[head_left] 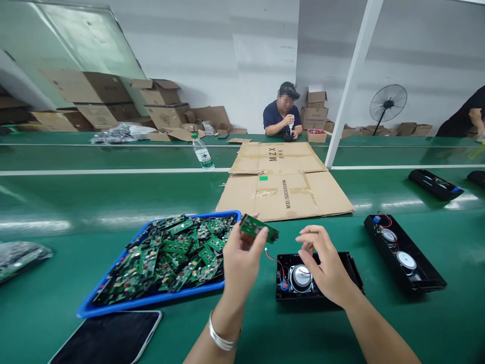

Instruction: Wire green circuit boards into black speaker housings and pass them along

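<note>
My left hand (242, 255) grips a green circuit board (259, 228) between thumb and fingers, just past the right edge of a blue tray (155, 302). Many similar boards (176, 247) lie heaped in that tray. My right hand (322, 260) hovers over a black speaker housing (314, 302), its fingers curved and apart with nothing visible between them. Inside the housing are a round silver speaker (301, 278) and a blue part (284, 286), with a red wire (273, 258) sticking out at the left. My right hand hides part of the housing.
Another open housing (413, 270) sits at the right. Flattened cardboard (284, 197) lies ahead, near a water bottle (203, 153). A tablet (109, 338) rests at the front left, a plastic bag (22, 259) at the far left. A person (282, 117) sits across the table.
</note>
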{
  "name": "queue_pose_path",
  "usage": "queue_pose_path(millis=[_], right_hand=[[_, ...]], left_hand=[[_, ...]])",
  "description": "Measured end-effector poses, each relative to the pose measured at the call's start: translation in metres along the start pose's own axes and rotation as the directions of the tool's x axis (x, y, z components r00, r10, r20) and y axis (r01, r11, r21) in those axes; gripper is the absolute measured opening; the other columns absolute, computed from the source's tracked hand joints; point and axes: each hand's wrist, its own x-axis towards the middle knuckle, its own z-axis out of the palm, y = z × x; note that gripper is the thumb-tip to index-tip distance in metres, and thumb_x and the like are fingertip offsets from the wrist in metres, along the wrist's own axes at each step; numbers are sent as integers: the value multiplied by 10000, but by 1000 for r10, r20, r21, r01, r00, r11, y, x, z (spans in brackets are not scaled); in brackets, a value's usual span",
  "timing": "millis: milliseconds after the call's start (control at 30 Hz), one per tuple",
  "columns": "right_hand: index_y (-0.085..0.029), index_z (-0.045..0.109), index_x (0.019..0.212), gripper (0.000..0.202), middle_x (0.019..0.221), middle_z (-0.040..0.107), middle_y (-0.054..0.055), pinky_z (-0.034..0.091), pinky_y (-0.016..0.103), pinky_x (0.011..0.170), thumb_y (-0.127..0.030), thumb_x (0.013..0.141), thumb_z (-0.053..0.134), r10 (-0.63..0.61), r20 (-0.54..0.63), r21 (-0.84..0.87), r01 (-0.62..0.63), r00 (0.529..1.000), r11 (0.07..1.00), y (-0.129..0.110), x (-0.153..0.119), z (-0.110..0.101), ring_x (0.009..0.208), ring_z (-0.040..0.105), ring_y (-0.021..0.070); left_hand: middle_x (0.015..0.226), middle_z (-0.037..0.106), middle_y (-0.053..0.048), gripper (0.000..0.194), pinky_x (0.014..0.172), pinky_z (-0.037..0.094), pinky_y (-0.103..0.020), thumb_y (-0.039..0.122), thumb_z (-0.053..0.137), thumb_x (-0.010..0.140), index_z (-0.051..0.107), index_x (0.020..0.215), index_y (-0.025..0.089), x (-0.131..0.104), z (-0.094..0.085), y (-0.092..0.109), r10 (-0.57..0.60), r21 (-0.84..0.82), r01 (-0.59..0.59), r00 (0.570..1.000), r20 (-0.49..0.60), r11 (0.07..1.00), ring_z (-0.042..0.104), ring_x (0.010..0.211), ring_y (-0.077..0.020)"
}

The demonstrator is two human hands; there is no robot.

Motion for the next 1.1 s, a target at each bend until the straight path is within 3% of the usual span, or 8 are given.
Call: queue_pose_path(millis=[133,233,300,500,667,767,900,1100], right_hand=[[-222,491,1189,406,1022,500,77,424,334,835,-407,827,497,316,233,-156,-285,920,946,9,7,29,935,466,157],[-240,474,1216,483,964,521,56,400,330,831,-233,742,567,362,359,-168,-322,860,932,15,9,50,908,451,156],[-207,455,1197,466,900,531,32,398,271,814,-148,737,504,332,328,1,-352,884,936,19,11,57,858,459,112],[-124,522,897,311,864,539,27,414,183,748,-409,775,545,381,121,500,-388,917,774,27,19,47,800,502,63],[-107,541,846,415,881,579,56,457,201,792,-478,700,654,386,126,732,-348,914,586,27,21,43,823,554,81],[-101,566,895,435,837,591,58,469,215,757,-481,705,656,373,175,779,-360,911,513,28,21,42,740,557,70],[-86,575,950,451,743,585,42,445,171,682,-459,709,658,363,248,735,-419,898,533,27,23,36,682,537,47],[-100,473,839,411,707,588,31,430,162,647,-420,679,676,365,305,667,-471,880,577,21,24,29,653,543,50]], left_hand=[[979,629,-34,418,804,441,-155,347,702,687,627,1047,149,33,-16,-16,-166,-382,162,986,22,910,545,976,-117],[973,601,-32,460,715,453,-156,345,723,643,602,1036,138,45,-19,-26,-258,-521,249,964,58,816,536,906,-103],[993,575,-40,501,633,460,-176,371,715,648,565,1068,142,45,-17,-28,-280,-523,283,956,88,804,530,827,-101],[965,540,-51,510,559,456,-200,413,621,765,441,1170,162,31,-12,-19,-207,-284,305,922,327,909,504,739,-108],[881,604,-58,376,779,444,-260,359,472,875,418,1169,131,27,-11,-17,-118,-25,163,799,590,986,542,826,-138],[836,566,-38,365,773,436,-252,387,454,878,451,1147,140,26,-11,-19,-128,63,114,760,637,992,534,811,-137],[830,532,-42,553,675,448,-253,456,370,898,335,1373,176,22,-13,-19,-212,226,76,705,677,971,515,715,-140],[1026,558,-76,475,889,387,-305,383,407,894,418,1360,291,23,-16,-23,-120,381,-200,734,669,903,501,987,-208]])
